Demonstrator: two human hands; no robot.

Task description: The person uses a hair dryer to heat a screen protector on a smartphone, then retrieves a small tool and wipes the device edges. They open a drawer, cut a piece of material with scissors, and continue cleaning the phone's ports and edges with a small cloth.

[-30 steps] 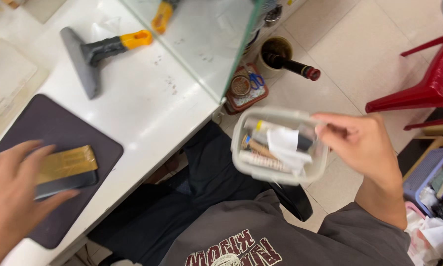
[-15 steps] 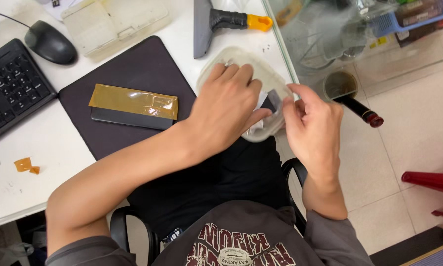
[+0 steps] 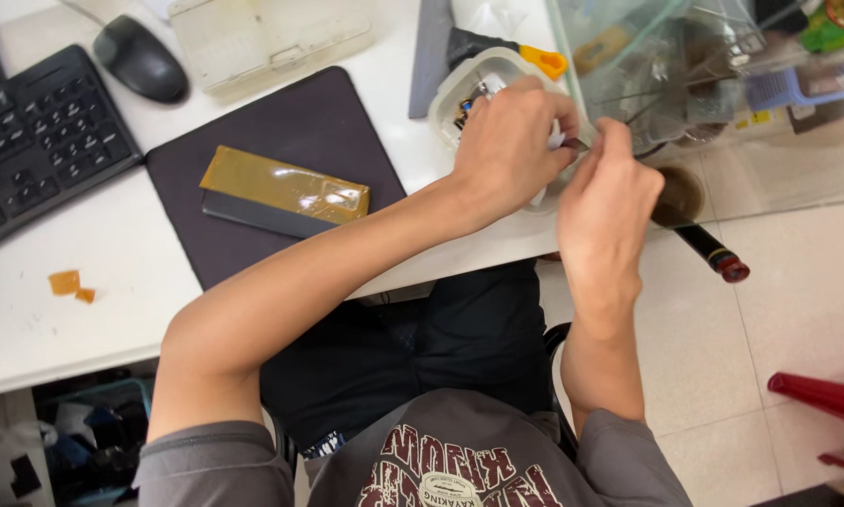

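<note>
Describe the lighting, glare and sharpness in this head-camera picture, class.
Head view: bright, even light with soft shadows on the white desk; a glossy glare patch on the gold-wrapped bar; reflections on the glass panel muddle what lies behind it; the left hand and right hand over the clear plastic container look fairly sharp; desk edges bow slightly.

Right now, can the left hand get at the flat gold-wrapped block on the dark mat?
Probably yes: the left hand is at the clear plastic container, and the gold-wrapped block lies uncovered on the dark mat nearby.
</note>
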